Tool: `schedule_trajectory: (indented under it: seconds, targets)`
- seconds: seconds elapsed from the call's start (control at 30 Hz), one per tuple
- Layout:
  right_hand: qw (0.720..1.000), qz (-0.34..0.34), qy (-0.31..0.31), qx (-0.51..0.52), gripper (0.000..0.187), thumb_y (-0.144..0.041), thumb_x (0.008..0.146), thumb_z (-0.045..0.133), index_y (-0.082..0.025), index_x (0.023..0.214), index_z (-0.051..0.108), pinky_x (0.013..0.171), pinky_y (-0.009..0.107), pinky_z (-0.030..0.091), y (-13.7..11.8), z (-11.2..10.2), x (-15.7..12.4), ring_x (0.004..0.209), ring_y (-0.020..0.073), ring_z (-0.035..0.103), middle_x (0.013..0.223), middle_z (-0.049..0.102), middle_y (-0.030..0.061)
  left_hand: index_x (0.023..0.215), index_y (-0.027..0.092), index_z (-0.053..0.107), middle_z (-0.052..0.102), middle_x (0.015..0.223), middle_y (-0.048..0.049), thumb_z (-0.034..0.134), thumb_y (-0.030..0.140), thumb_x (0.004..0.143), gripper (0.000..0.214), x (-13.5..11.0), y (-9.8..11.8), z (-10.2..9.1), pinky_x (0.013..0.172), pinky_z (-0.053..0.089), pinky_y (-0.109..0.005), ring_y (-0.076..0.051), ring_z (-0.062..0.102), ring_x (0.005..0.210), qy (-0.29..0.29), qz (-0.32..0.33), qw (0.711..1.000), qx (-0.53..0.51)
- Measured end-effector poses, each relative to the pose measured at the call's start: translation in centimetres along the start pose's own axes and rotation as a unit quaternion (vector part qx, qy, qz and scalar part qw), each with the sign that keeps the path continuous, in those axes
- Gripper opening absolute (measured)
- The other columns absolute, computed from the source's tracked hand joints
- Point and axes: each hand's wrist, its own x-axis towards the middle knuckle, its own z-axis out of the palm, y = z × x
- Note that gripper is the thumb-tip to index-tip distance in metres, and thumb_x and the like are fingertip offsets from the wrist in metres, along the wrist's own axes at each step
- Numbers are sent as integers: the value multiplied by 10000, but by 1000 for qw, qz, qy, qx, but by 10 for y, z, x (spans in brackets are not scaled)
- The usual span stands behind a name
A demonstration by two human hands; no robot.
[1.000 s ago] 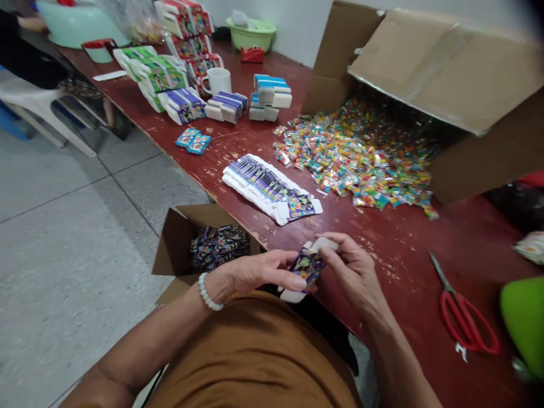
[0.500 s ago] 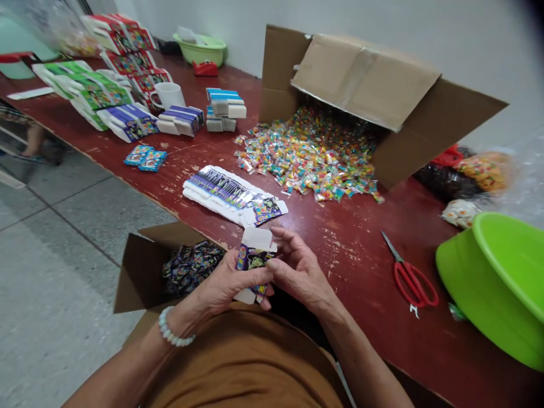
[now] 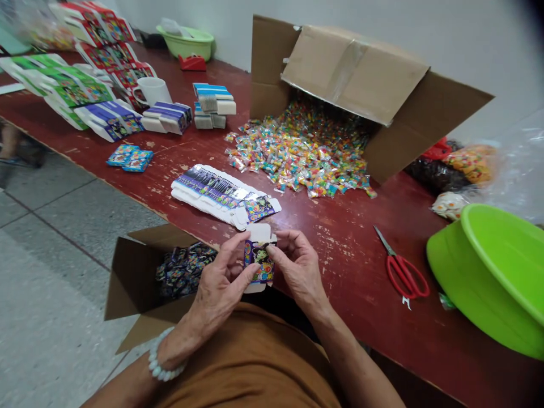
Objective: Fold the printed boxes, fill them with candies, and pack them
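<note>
Both my hands grip one small printed paper box (image 3: 258, 262) at the near edge of the red table (image 3: 348, 255). My left hand (image 3: 221, 286) pinches its left side and bottom. My right hand (image 3: 297, 266) pinches its right side with fingers curled. The box's white top flap stands open. Just beyond my hands lies a fanned row of flat unfolded boxes (image 3: 223, 195). An open carton (image 3: 140, 277) holding several finished dark boxes stands below the table at my left.
A big cardboard box (image 3: 361, 73) lies on its side, spilling a heap of wrapped candies (image 3: 301, 150). Red scissors (image 3: 402, 272) and green basins (image 3: 493, 277) are at the right. Stacks of coloured boxes (image 3: 102, 116), a white mug (image 3: 151, 90) and a tape dispenser (image 3: 192, 62) sit far left.
The view swung to the right, bringing the green basins into sight. My hands turned the small box upright, and its top flap now stands open.
</note>
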Motion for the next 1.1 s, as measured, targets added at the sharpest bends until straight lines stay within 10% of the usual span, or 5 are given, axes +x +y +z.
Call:
schedule_trajectory:
  seconds: [0.3,0.43,0.77,1.1]
  targets:
    - [989,119,-83,33,225,-389,796,804,-196,823,692,657,277,500,5,-23,-1,641,129,594,715,668,-16,976,190,593,645,801,13,679,331,873,195,7,-1,0,673,500,-228,-124,594,726,-91,-50,994,-42]
    - [978,172,-113,39,340,-307,750,856,-238,1041,694,737,320,537,0,-44,-7,748,161,658,846,706,2,952,186,621,633,849,4,606,350,938,165,0,-3,7,693,460,-226,-117,564,761,-145,-35,989,0]
    - [967,-123,-113,-190,67,-270,890,710,-262,930,763,703,267,501,3,-46,-18,782,147,631,864,670,20,1215,198,510,676,803,-34,510,618,922,511,-6,-6,14,522,512,-250,-150,647,567,-189,-223,941,-173]
    - [964,-31,-160,-208,144,-337,864,705,-217,937,734,649,280,541,-7,-15,-6,735,158,661,957,742,59,1286,150,640,658,665,-40,393,750,898,756,0,-11,4,442,488,-219,-132,599,457,-119,-236,952,-155]
